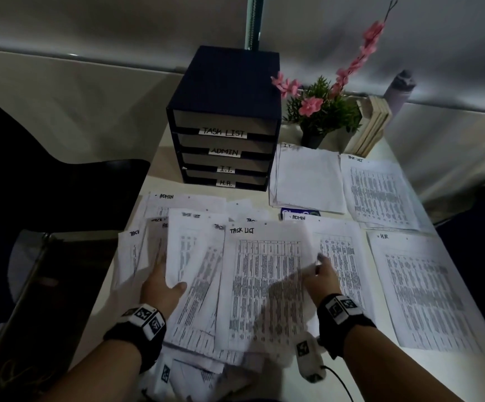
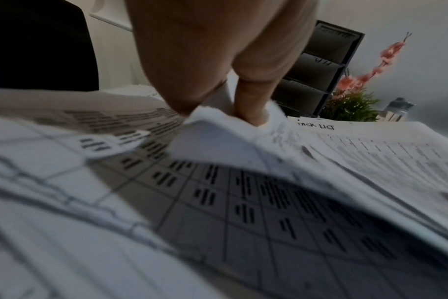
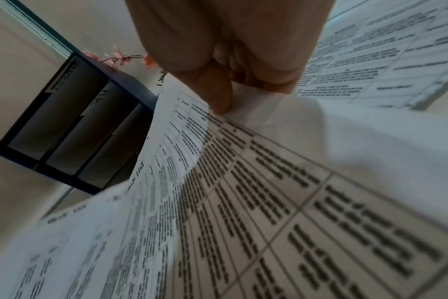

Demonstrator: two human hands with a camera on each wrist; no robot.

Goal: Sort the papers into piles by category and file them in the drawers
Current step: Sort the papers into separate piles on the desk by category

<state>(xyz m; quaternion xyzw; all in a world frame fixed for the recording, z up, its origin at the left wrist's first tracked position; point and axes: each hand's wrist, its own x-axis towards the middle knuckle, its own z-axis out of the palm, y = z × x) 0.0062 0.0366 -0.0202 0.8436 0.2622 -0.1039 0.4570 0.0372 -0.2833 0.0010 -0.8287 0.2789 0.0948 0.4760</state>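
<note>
Head view: both hands work a messy spread of papers (image 1: 200, 256) at lower centre of the frame, on a pale counter (image 1: 154, 169). Left hand (image 1: 161, 288) grips a fanned bunch of sheets, thumb on top, fingers hidden underneath. Right hand (image 1: 321, 278) pinches the right edge of a sheet headed TASK LIST (image 1: 264, 285), lifting that edge; right wrist view shows thumb and fingers closed on the paper (image 3: 243, 182). Left wrist view: fingers (image 2: 251, 101) bunch up a crumpled sheet corner.

Sorted piles sit right of frame: an I.T. pile (image 1: 308, 178) just right of the drawers, a TASK LIST pile (image 1: 380, 192) further right, an H.R. pile (image 1: 418, 285) at lower right, and an ADMIN sheet (image 1: 302, 218) partly covered at centre.

Dark drawer unit (image 1: 224, 120) stands upper centre, four drawers labelled TASK LIST, ADMIN, I.T., H.R. top to bottom. Potted plant with pink flowers (image 1: 322, 111) just right of it, books (image 1: 371, 126) and a bottle (image 1: 399, 88) beyond. Dark chair (image 1: 32, 169) at left.
</note>
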